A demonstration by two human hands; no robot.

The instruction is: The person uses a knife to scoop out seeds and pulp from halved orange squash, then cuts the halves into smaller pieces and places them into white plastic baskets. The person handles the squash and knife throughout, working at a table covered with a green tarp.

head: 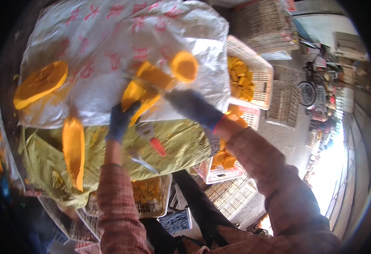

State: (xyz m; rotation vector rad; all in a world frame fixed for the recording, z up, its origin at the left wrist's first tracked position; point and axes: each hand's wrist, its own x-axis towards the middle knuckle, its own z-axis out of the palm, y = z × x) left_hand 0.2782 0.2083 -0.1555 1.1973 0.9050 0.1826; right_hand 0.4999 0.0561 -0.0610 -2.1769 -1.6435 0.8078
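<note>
My left hand, in a dark blue glove, grips a piece of peeled orange pumpkin at its near end. My right hand, gloved too, is closed on a knife whose blurred blade lies across the pumpkin. Against that piece rests another pumpkin chunk; a cut end piece stands just beyond. To the left are a hollow pumpkin half and a long pumpkin wedge. A peeler with a red handle and a thin blade-like tool lie nearer me.
A white woven plastic sheet with red writing covers the work surface, above a green woven sack. Plastic crates of pumpkin pieces stand at the right. Below me sits a crate of scraps. Stacked crates rise at far right.
</note>
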